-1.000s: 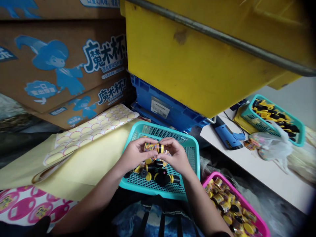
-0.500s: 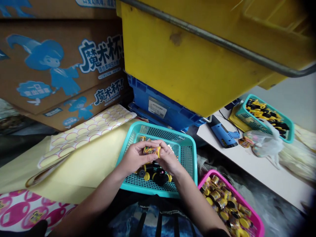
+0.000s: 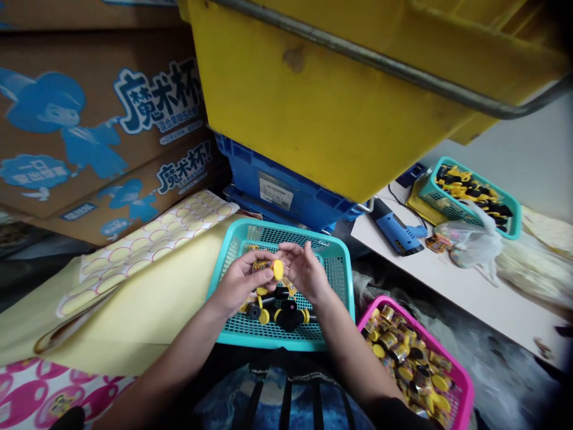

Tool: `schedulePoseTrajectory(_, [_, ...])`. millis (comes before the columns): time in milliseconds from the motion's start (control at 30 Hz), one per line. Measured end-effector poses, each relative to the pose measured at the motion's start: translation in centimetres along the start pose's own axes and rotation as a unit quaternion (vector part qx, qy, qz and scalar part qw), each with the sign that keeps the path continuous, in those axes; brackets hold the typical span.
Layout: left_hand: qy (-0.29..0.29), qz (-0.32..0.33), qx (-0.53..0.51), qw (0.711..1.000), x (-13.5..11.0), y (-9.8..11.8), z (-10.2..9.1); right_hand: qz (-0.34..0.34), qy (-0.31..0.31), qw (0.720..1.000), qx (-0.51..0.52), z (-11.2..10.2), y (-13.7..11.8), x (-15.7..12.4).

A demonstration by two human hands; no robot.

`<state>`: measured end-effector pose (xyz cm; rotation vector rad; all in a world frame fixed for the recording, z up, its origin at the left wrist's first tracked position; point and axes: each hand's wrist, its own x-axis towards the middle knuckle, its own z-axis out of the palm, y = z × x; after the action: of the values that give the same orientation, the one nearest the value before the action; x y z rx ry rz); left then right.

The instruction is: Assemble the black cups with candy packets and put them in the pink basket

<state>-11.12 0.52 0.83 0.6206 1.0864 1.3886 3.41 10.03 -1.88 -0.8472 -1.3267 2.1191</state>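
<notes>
My left hand (image 3: 242, 280) is closed round a small labelled tube with a yellow cap (image 3: 271, 269), held over a teal mesh basket (image 3: 340, 272). Just right of the cap, my right hand (image 3: 307, 272) has its fingers spread apart and holds nothing I can see. Beneath both hands, several black and yellow tubes (image 3: 280, 310) lie on the basket floor. A pink basket (image 3: 461, 382) at lower right is full of labelled tubes with yellow caps.
Sticker sheets (image 3: 152, 239) lie on yellow paper at left, below stacked cardboard boxes (image 3: 102, 125). A big yellow crate (image 3: 340, 101) sits over a blue crate (image 3: 286, 191). On the white board at right lie a blue tool (image 3: 396, 230), a plastic bag (image 3: 470, 245) and another teal basket (image 3: 474, 194).
My right hand has let go of the tube and its fingers have opened. The left hand still holds the tube, now turned with the cap facing me. The view has shifted right.
</notes>
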Motion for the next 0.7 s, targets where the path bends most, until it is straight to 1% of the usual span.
schedulePoseTrajectory(33, [0.015, 0.011, 0.041, 0.999, 0.3, 0.1, -0.4, -0.012, 0.044, 0.997, -0.068, -0.9, 0.1, 0.4])
schedulePoseTrajectory(67, [0.043, 0.036, 0.099, 0.994, 0.7, 0.3, -0.9, -0.018, 0.089, 0.983, -0.161, -1.9, 0.2, 0.7])
schedulePoseTrajectory(100, [0.080, 0.073, 0.167, 0.980, 1.1, 0.4, -1.4, -0.017, 0.126, 0.957, -0.260, -2.9, 0.5, 1.1])
schedulePoseTrajectory(133, [0.129, 0.119, 0.237, 0.955, 1.5, 0.5, -1.9, -0.009, 0.153, 0.924, -0.351, -3.8, 0.8, 1.4])
schedulePoseTrajectory(167, [0.177, 0.166, 0.296, 0.924, 2.0, 0.6, -2.4, 0.002, 0.169, 0.890, -0.423, -4.5, 1.3, 1.7])
schedulePoseTrajectory(200, [0.205, 0.198, 0.336, 0.898, 2.3, 0.7, -2.9, 0.013, 0.176, 0.863, -0.473, -5.1, 1.7, 2.0])
schedulePoseTrajectory(233, [0.220, 0.219, 0.358, 0.881, 2.6, 0.6, -3.2, 0.023, 0.177, 0.846, -0.503, -5.4, 2.2, 2.2])
schedulePoseTrajectory(267, [0.219, 0.226, 0.364, 0.877, 2.8, 0.5, -3.4, 0.029, 0.177, 0.834, -0.522, -5.6, 2.6, 2.5])
schedulePoseTrajectory(367, [0.186, 0.208, 0.344, 0.897, 2.7, -0.2, -3.3, 0.045, 0.175, 0.789, -0.587, -5.6, 3.6, 3.2])
schedulePoseTrajectory(467, [0.180, 0.193, 0.336, 0.904, 2.4, -0.8, -3.0, 0.062, 0.166, 0.757, -0.629, -5.5, 3.8, 3.7])
schedulePoseTrajectory(600, [0.181, 0.167, 0.332, 0.911, 2.2, -0.9, -3.4, 0.068, 0.134, 0.729, -0.668, -5.7, 3.0, 3.6])
schedulePoseTrajectory(700, [0.176, 0.165, 0.334, 0.911, 2.2, -0.5, -3.7, 0.049, 0.103, 0.719, -0.686, -5.6, 1.4, 2.8])
